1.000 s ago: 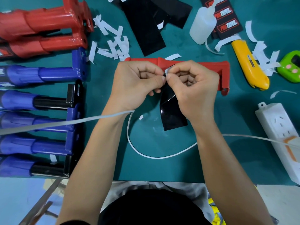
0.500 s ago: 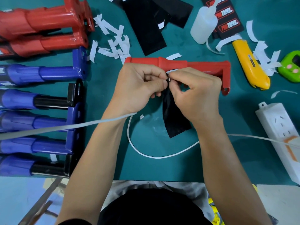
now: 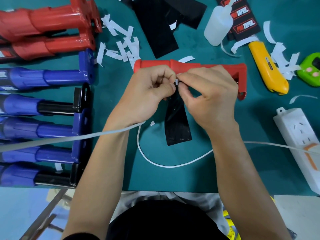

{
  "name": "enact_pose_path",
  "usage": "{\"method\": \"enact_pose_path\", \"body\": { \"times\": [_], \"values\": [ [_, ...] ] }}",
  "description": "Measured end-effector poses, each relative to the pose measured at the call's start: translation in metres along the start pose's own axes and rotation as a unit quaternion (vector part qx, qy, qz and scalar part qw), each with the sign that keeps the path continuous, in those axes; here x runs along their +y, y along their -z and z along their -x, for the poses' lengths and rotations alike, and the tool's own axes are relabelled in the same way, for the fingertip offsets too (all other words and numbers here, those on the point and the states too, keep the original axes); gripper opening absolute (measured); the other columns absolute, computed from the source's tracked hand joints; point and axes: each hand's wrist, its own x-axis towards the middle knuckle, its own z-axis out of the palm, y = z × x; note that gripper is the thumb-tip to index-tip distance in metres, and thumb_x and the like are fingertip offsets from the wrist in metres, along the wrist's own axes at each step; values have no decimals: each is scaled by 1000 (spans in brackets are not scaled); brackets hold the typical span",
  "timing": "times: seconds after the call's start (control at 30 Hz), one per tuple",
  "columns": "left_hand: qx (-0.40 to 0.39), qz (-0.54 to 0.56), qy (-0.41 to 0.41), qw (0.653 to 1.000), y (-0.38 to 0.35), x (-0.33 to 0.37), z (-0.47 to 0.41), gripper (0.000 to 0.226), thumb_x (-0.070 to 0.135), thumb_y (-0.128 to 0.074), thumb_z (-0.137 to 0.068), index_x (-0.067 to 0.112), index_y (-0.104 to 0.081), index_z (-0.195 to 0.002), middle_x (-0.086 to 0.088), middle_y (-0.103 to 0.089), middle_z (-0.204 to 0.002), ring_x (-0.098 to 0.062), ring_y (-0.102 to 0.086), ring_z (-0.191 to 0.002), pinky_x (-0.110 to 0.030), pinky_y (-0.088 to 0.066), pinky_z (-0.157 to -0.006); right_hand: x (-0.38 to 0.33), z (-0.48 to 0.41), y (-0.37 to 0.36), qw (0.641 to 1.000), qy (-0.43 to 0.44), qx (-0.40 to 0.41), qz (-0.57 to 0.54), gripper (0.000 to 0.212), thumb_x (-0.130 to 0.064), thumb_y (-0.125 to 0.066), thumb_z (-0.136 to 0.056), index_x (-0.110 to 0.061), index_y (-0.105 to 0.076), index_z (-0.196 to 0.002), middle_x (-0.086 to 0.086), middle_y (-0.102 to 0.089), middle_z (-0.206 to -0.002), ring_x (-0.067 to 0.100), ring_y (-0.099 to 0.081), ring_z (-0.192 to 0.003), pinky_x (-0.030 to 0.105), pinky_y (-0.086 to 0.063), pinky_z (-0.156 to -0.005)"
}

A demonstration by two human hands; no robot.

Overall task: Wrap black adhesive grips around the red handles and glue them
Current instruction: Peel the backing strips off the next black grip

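Two hands meet over the tabletop [image 3: 225, 170]. The left hand [image 3: 147, 94] and right hand [image 3: 211, 97] both pinch the top end of a black grip strip [image 3: 178, 129], with a white backing tab [image 3: 176, 82] sticking up between the fingertips (tiny, slightly blurred). The strip's lower end lies flat toward the person. The red handle [image 3: 155, 65] lies crosswise just behind the knuckles; can't tell if they touch it. Glue bottle [image 3: 217, 26] and yellow knife [image 3: 266, 66] sit farther back, blue handles [image 3: 52, 77] left, power strip [image 3: 297, 135] right.
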Motion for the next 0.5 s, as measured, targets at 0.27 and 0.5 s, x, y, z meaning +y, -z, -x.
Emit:
{"method": "enact_pose_path", "body": {
  "times": [0.27, 0.5],
  "values": [
    [81, 101, -45, 991, -1, -1, -5, 13, 2, -56, -94, 12, -61, -88, 7, -53, -66, -11, -44, -64, -25, -36, -63, -10, 1, 1, 950, -278, 0, -146, 24, -21, -73, -95, -10, -74, -116, 2, -72, -101, 14, -63, -79, 26, -51, -73],
    [193, 86, -76, 974, -8, -1, -6, 21, -1, -68, -86, 17, -65, -97, 2, -61, -76, -8, -52, -66, -20, -42, -64, -4, -8, 4, 818, -377, -79, -427, 21, -3, -62, -93, -15, -78, -101, 39, -66, -94, 30, -56, -81, 47, -46, -72]
  ]
}}
